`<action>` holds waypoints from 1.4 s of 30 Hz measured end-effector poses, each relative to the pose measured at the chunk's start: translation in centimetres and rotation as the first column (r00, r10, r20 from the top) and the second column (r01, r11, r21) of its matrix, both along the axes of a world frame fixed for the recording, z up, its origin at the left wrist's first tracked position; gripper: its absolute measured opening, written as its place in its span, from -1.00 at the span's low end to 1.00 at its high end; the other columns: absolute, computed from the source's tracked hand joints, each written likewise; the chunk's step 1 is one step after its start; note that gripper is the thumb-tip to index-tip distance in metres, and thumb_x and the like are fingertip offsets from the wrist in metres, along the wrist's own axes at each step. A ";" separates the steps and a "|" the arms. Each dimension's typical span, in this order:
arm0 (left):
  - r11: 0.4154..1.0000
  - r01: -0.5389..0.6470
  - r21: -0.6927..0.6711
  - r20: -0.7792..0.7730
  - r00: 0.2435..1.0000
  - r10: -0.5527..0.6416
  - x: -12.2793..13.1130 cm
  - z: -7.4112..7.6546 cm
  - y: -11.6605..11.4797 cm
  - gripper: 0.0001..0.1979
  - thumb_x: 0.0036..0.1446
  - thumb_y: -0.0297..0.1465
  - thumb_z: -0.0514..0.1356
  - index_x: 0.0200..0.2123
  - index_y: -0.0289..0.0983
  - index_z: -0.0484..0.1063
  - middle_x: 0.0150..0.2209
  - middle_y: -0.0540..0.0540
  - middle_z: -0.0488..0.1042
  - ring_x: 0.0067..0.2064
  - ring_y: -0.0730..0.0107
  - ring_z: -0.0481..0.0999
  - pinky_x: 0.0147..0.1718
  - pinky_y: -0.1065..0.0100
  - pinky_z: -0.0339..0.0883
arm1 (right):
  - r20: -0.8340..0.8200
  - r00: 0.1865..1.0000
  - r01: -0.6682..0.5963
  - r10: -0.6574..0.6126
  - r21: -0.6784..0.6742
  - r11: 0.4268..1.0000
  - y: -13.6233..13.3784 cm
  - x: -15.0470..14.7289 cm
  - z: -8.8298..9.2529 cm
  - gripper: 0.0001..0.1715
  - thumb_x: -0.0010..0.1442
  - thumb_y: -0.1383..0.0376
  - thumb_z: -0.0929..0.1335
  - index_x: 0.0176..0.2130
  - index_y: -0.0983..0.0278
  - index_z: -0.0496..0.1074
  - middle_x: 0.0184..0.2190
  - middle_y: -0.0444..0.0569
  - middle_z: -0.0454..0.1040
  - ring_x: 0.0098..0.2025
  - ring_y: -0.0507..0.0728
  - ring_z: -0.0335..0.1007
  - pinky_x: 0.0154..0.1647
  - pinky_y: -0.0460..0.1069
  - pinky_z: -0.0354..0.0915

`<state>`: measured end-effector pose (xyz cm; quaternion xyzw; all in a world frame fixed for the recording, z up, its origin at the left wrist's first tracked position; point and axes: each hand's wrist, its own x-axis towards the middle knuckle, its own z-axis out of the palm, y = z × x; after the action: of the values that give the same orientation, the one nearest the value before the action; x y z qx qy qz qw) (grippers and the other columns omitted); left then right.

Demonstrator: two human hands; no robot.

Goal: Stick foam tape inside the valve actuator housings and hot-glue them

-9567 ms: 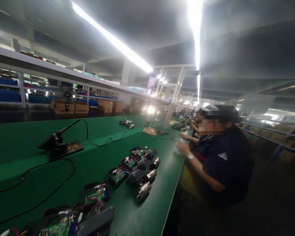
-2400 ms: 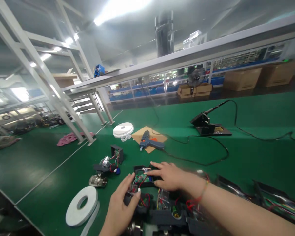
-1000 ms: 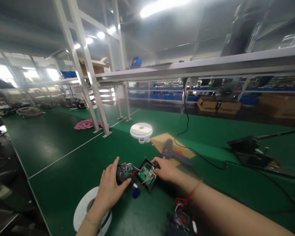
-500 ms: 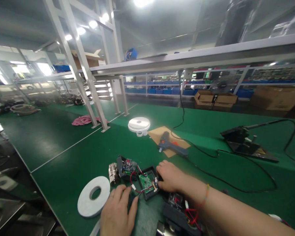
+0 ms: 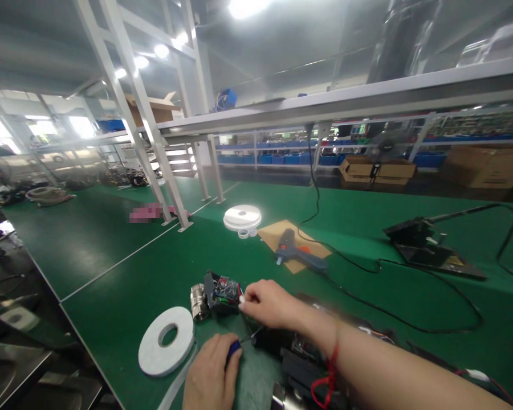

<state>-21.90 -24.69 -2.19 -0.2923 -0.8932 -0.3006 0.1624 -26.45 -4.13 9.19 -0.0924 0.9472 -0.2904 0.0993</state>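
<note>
My right hand [image 5: 268, 303] reaches across a small black device half [image 5: 220, 290] with wires and a metal motor end [image 5: 196, 300]; its fingertips are pinched at a white connector on the device's edge. My left hand [image 5: 211, 377] lies low on the green table [image 5: 111, 296], its fingers closed round a small blue part [image 5: 233, 347] on a thin wire. More opened black housings with red wires [image 5: 308, 364] lie under my right forearm, partly hidden.
A white tape roll [image 5: 166, 341] lies left of my hands; another roll [image 5: 241, 217] sits further back. A blue glue gun [image 5: 297, 254] rests on cardboard. A soldering iron stand [image 5: 427, 245] with black cables is at the right. White frame posts [image 5: 154, 142] rise behind.
My right hand has moved left from the green circuit board onto the black device half. My left hand has closed on the small blue part. The board is now hidden beneath my right arm.
</note>
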 end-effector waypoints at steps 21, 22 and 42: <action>0.817 -0.575 0.033 -0.076 0.814 0.576 -2.5 3.2 -2.5 -0.47 0.29 -0.03 0.04 0.01 -0.39 0.40 -0.13 -0.37 0.48 -0.04 -0.29 0.42 -0.08 -0.32 0.28 | -0.042 0.993 -0.117 0.109 -0.289 0.950 2.2 1.2 -1.3 -0.84 0.25 0.22 0.31 -0.24 0.25 0.42 -0.40 -0.10 0.45 -0.33 0.12 0.33 -0.32 -0.04 0.14; 0.800 -0.600 -0.006 -0.111 0.796 0.595 -2.6 2.6 -3.5 -0.44 0.26 -0.02 0.07 0.00 -0.43 0.42 -0.13 -0.41 0.46 -0.03 -0.36 0.40 -0.09 -0.36 0.25 | -0.041 0.993 -0.122 0.115 -0.292 0.948 2.2 1.1 -1.4 -0.80 0.26 0.19 0.29 -0.24 0.25 0.42 -0.38 -0.09 0.47 -0.32 0.13 0.35 -0.31 -0.03 0.16; 0.903 -0.384 -0.192 -0.335 0.891 0.307 -2.6 1.3 -8.6 -0.64 0.18 -0.25 0.14 -0.11 -0.37 0.55 -0.14 -0.21 0.59 -0.06 -0.02 0.57 -0.08 0.02 0.54 | -0.049 0.996 -0.087 0.074 -0.409 0.908 2.8 0.9 -2.7 -0.86 0.23 0.25 0.30 -0.19 0.25 0.39 -0.44 -0.15 0.46 -0.39 0.06 0.31 -0.37 -0.09 0.19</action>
<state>-24.50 -33.33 -0.87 -0.1875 -0.9274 -0.1029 0.3070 -25.51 -1.28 6.54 -0.1550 0.8621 -0.4768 0.0741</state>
